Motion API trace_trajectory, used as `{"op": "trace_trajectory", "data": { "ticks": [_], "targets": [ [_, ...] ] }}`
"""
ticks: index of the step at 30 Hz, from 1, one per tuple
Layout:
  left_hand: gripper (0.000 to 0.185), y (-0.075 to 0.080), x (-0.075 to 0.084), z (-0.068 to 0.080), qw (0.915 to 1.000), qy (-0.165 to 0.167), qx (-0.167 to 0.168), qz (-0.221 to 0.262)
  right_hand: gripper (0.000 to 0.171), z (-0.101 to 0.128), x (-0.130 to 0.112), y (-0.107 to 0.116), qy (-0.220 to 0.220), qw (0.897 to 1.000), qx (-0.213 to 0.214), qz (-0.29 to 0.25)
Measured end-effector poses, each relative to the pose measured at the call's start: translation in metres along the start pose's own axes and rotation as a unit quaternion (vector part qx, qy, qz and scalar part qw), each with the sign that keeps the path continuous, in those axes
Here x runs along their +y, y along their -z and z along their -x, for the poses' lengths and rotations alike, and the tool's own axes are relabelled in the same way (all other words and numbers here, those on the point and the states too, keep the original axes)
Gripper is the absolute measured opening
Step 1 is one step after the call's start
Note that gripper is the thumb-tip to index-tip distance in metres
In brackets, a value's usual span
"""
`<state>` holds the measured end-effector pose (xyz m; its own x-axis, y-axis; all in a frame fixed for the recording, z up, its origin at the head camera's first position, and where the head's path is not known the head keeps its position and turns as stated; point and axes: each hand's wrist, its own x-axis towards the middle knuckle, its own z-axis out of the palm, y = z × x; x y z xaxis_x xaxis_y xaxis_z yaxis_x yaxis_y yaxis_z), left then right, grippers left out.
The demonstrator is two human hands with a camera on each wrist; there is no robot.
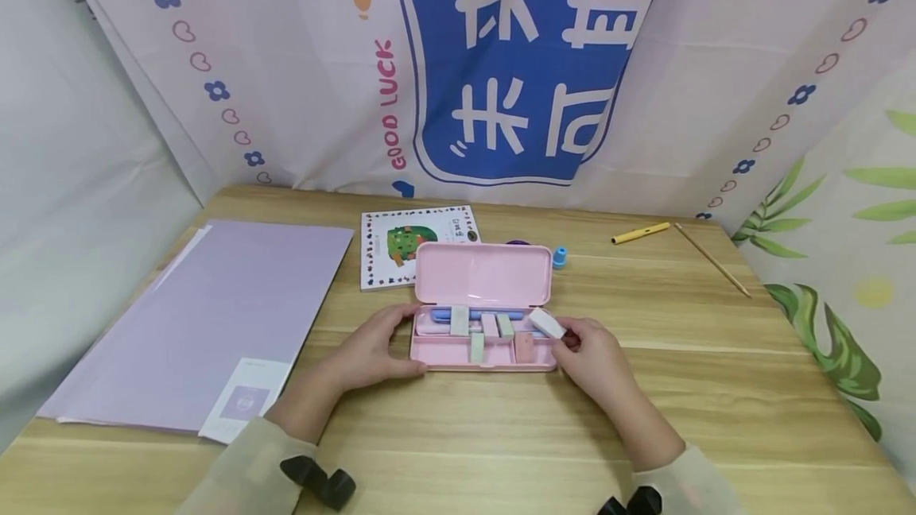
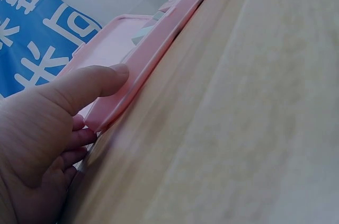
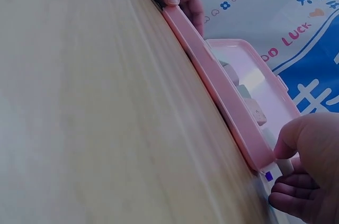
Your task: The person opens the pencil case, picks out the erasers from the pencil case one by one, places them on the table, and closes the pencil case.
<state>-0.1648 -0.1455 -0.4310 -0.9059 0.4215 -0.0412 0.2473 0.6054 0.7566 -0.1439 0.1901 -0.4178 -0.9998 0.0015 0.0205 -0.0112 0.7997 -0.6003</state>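
Observation:
A pink pencil case (image 1: 483,272) lies with its lid raised in front of me. My left hand (image 1: 368,352) grips its left end, the thumb (image 2: 119,73) on the front wall and the fingers round the end. Over the case's right end, my right hand (image 1: 595,360) pinches a tilted white eraser (image 1: 547,323) between thumb and fingers. Inside are several small eraser-like blocks: a pale green one (image 1: 459,321) and a pink one (image 1: 490,326) at the back, another pink one (image 1: 525,348) in the front compartment. Beneath them lies a blue pen (image 1: 508,314).
Left of the case are a large lilac folder (image 1: 250,308) and a white card (image 1: 239,404). A picture booklet (image 1: 382,269) is partly behind the lid, beside a small blue object (image 1: 560,257). Back right lie a yellow pen (image 1: 640,233) and a thin wooden stick (image 1: 712,259).

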Motion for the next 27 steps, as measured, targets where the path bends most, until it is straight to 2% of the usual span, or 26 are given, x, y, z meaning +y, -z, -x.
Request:
{"op": "trace_trajectory", "data": {
  "ticks": [8, 14, 17, 20, 23, 27],
  "targets": [
    [0.089, 0.0, -0.001, 0.002, 1.0, 0.0, 0.006, -0.002, 0.041, -0.001, -0.007, -0.005, -0.007, 1.0, 0.019, 0.012],
    [0.089, -0.001, -0.002, 0.002, 1.0, 0.002, 0.003, -0.001, 0.036, -0.004, 0.006, 0.006, -0.016, 0.998, 0.041, -0.04],
    [0.089, -0.002, -0.002, 0.002, 1.0, 0.003, 0.002, 0.0, 0.035, -0.009, 0.029, 0.024, -0.034, 0.994, 0.079, -0.065],
    [0.09, -0.002, -0.002, 0.001, 1.0, 0.003, 0.002, 0.0, 0.037, -0.013, 0.065, 0.047, -0.073, 0.988, 0.122, -0.064],
    [0.09, -0.001, -0.001, 0.001, 1.0, 0.004, 0.001, 0.0, 0.042, -0.015, 0.104, 0.071, -0.134, 0.977, 0.157, -0.053],
    [0.089, -0.001, -0.001, 0.001, 1.0, 0.001, 0.001, -0.001, 0.05, -0.014, 0.147, 0.097, -0.21, 0.961, 0.175, -0.042]
  ]
}}
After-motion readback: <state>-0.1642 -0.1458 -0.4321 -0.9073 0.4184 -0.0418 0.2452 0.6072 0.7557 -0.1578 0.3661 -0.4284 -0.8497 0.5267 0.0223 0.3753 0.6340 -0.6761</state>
